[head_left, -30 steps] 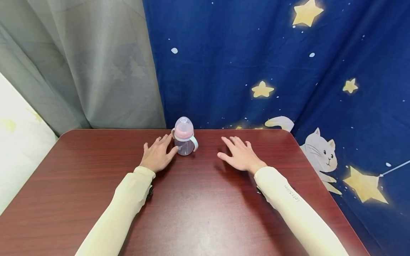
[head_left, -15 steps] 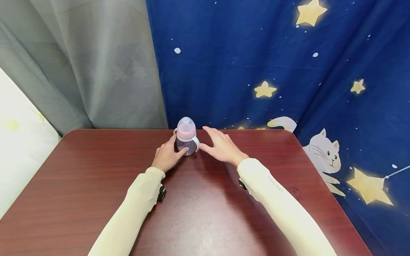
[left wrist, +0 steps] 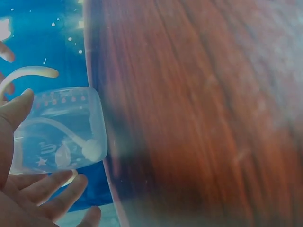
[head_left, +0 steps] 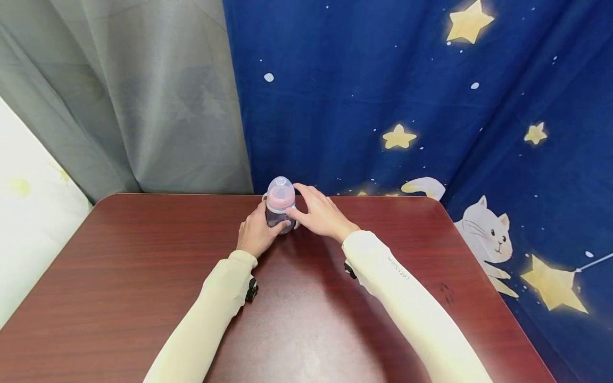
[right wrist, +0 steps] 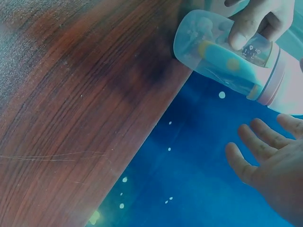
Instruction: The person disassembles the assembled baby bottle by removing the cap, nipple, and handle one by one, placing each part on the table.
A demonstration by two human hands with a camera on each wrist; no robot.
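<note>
A clear baby bottle (head_left: pixel 280 201) with a pink collar, a domed see-through cap and two pale side handles stands upright near the table's far edge. My left hand (head_left: pixel 256 232) holds its body, thumb across the front and fingers on the far side; the left wrist view shows the bottle body (left wrist: pixel 66 130) between thumb and fingers. From the other side, my right hand (head_left: pixel 323 214) is around the pink collar and cap, thumb in front. In the right wrist view, several spread fingers (right wrist: pixel 244 163) of that hand stand apart from the bottle; its thumb is mostly out of view.
The dark red wooden table (head_left: pixel 143 276) has its back edge right behind the bottle. Beyond it hang a grey curtain (head_left: pixel 163 106) and a blue curtain (head_left: pixel 325 106) with stars and a cat. A white patterned cloth (head_left: pixel 29 213) is at the left.
The left hand has moved right and taken hold of the bottle. The right hand has come left and forward from the table to the bottle's cap and collar. The bottle still stands.
</note>
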